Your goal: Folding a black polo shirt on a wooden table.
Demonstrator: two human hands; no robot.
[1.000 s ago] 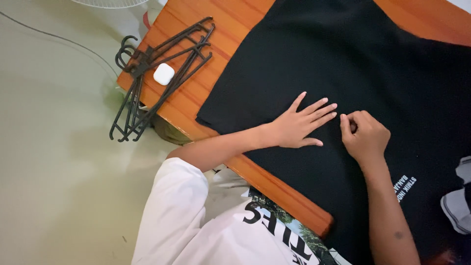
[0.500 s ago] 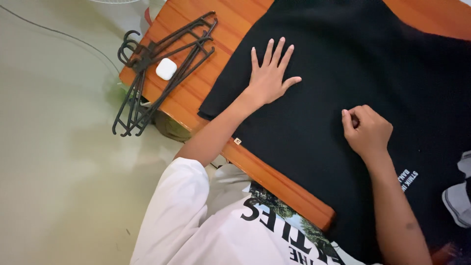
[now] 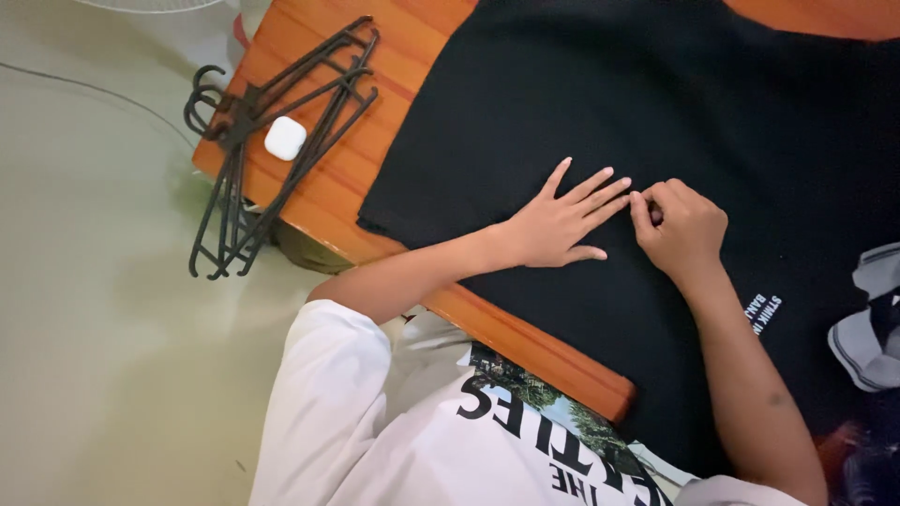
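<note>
A black T-shirt with a white print lies spread over an orange wooden table. My left hand rests flat on the cloth with its fingers spread, fingertips pointing right. My right hand sits just to the right of it, fingers curled, thumb and forefinger pinched on the fabric. The fingertips of both hands nearly touch.
Several black plastic hangers lie stacked at the table's left corner, overhanging its edge, with a small white rounded case on top. A fan base and a thin cable are on the pale floor to the left.
My left hand swept up and left across the shirt, then came back down beside my right hand. The right hand stayed pinched in place. The view shifted slightly.
</note>
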